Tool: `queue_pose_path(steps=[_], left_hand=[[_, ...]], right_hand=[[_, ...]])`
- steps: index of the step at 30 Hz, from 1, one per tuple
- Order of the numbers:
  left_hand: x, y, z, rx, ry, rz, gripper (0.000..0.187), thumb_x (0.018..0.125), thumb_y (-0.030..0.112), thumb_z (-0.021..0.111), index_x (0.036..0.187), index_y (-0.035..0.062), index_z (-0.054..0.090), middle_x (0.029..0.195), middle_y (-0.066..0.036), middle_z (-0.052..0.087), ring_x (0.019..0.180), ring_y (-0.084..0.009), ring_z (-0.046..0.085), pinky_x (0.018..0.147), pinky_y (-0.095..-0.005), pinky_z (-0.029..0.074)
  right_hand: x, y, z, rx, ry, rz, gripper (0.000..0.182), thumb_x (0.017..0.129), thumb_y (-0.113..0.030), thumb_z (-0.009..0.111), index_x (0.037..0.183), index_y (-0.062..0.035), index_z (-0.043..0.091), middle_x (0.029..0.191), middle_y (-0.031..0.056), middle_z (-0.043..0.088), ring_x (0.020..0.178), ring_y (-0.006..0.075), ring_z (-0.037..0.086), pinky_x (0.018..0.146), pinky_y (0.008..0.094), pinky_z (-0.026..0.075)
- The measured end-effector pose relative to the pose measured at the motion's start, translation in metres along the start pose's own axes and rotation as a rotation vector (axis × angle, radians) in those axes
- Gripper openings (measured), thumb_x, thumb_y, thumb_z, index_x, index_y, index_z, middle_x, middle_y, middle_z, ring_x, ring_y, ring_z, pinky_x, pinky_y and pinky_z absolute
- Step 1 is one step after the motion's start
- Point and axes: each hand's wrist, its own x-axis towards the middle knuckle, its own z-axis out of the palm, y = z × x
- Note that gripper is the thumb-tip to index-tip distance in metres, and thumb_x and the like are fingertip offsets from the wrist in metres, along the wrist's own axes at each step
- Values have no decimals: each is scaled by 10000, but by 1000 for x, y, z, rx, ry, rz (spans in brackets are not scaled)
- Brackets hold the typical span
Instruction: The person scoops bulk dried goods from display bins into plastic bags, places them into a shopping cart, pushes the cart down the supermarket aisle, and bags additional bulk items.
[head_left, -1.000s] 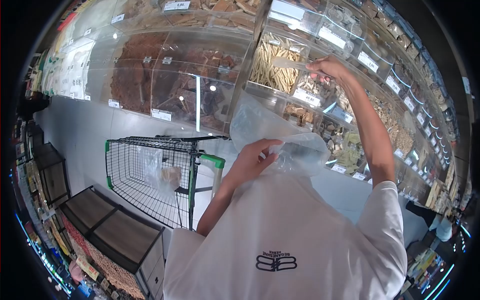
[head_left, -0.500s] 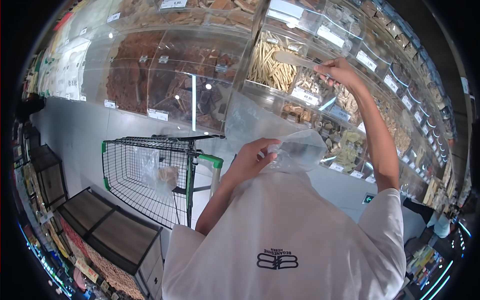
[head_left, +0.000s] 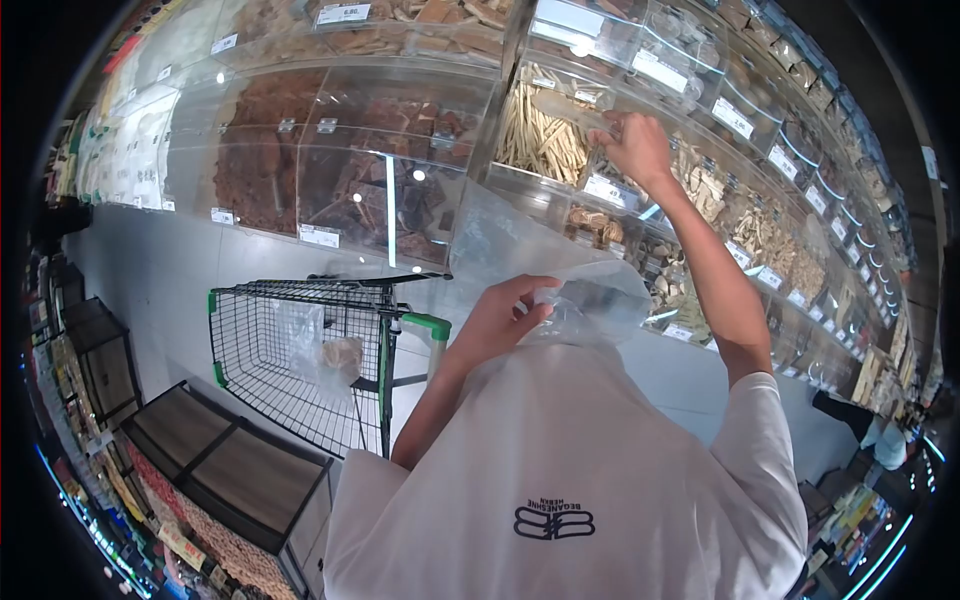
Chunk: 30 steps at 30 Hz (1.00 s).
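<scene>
My left hand point(head_left: 508, 312) pinches the rim of a clear plastic bag point(head_left: 605, 290), whose mouth is spread open in front of my chest. My right hand point(head_left: 637, 148) is closed around the handle of a translucent scoop point(head_left: 565, 108). The scoop's blade lies over pale dried sticks point(head_left: 535, 135) in a clear bin. Part of the handle is hidden by my fingers. Below that bin, a white price label point(head_left: 607, 190) sits on the front edge.
A black wire shopping cart point(head_left: 300, 350) with green corners stands at left, with bagged goods point(head_left: 342, 355) inside. More clear bins point(head_left: 385, 170) of dried goods line the far side. A dark-lidded display case point(head_left: 225, 460) is at lower left.
My right hand has moved left with the scoop, whose blade is now further over the pale sticks. My left hand still grips the bag in nearly the same place.
</scene>
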Motion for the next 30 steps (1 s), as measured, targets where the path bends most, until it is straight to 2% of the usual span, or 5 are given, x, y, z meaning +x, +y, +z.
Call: queue_pose_path(steps=[6, 13, 21, 24, 30], left_hand=[[-8, -4, -6, 4, 41, -22, 344, 908, 108, 687, 1248, 86, 644, 863, -69, 622, 721, -155, 608, 651, -298, 542], [-3, -12, -5, -45, 5, -56, 355, 906, 115, 697, 1257, 93, 648, 969, -45, 664, 798, -126, 608, 699, -274, 536], [5, -12, -5, -34, -49, -49, 360, 905, 115, 695, 1263, 107, 650, 961, -38, 662, 825, -119, 613, 719, -278, 518], [3, -12, -3, -42, -26, -13, 362, 901, 101, 690, 1260, 104, 648, 916, -62, 654, 777, -147, 612, 726, -297, 522], [0, -10, -3, -35, -17, -1, 365, 896, 92, 693, 1258, 103, 648, 873, -63, 639, 748, -153, 608, 718, -296, 522]], right_hand=[[-29, -5, -34, -7, -26, -17, 534, 812, -400, 787, 1172, -14, 708, 946, 220, 730, 706, 323, 711, 744, 422, 543], [-91, -26, -22, -92, -99, -169, 420, 824, -253, 771, 1155, -3, 709, 697, 209, 685, 630, 340, 682, 641, 428, 545], [-78, -33, -1, -198, -140, -132, 332, 817, -241, 757, 1068, -25, 726, 710, 245, 672, 697, 390, 688, 647, 463, 550], [-80, -30, -1, -147, -68, -125, 245, 778, -216, 770, 856, 8, 707, 690, 229, 668, 675, 391, 691, 629, 473, 551], [-85, -28, -13, -151, -160, -82, 311, 796, -265, 783, 968, -13, 726, 753, 231, 688, 753, 390, 698, 699, 466, 552]])
